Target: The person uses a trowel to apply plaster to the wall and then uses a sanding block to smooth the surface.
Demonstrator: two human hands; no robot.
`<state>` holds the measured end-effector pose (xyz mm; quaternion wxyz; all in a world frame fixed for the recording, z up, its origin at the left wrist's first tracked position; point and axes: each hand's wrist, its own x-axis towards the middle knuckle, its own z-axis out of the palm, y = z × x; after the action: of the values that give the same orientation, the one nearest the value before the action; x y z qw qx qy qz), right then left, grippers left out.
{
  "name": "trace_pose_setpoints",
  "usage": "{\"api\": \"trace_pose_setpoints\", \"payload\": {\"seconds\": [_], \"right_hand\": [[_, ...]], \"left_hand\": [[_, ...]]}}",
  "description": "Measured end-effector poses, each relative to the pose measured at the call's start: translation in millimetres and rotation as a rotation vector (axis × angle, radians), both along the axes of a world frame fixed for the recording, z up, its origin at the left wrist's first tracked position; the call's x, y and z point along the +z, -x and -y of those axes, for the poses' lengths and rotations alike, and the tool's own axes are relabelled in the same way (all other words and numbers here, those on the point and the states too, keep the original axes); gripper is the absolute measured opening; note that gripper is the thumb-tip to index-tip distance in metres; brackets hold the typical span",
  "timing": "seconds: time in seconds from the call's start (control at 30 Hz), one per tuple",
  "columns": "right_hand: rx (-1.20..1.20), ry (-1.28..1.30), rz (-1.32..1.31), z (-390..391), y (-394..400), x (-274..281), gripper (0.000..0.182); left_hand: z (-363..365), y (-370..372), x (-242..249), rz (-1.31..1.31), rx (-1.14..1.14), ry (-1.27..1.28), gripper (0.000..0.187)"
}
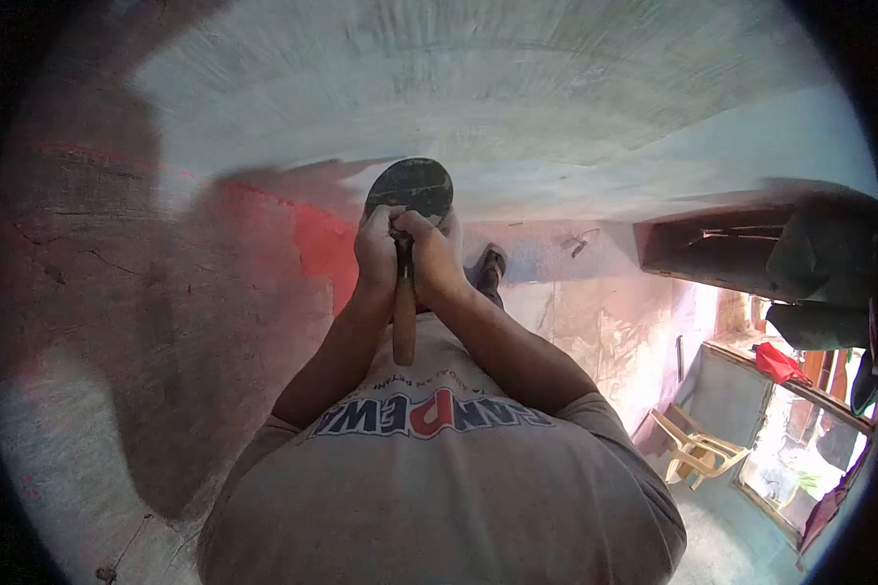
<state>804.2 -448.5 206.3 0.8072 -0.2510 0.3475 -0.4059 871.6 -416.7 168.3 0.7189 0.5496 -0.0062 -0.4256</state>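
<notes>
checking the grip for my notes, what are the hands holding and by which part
Both hands, left and right, grip a dark round-bladed tool with a wooden handle at the handle's upper end, just below the blade.

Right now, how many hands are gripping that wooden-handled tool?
2. The left hand and the right hand clasp side by side around the wooden handle, just below the tool's dark rounded blade. No other hands show.
</notes>
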Motion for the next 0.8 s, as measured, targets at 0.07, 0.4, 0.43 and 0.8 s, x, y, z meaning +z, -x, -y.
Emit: {"api": "trace_pose_setpoints", "payload": {"seconds": [0.07, 0.4, 0.43, 0.8], "right_hand": [[0.038, 0.0, 0.005, 5, -4, -14, 0.012], [0.134, -0.011, -0.17, 14, -8, -29, 0.025], [0.123, -0.022, -0.134, 11, -8, -37, 0.023], [0.107, -0.051, -0.048, 9, -8, -46, 0.011]], "left_hand": [[-3, -5, -14, 0.045, -0.004, -0.012, 0.023], [0, -6, -32, 0.007, 0.003, -0.001, 0.023], [2, -13, -47, 0.004, -0.035, 0.003, 0.026], [7, -27, -100, 0.079, -0.057, -0.003, 0.025]]}}
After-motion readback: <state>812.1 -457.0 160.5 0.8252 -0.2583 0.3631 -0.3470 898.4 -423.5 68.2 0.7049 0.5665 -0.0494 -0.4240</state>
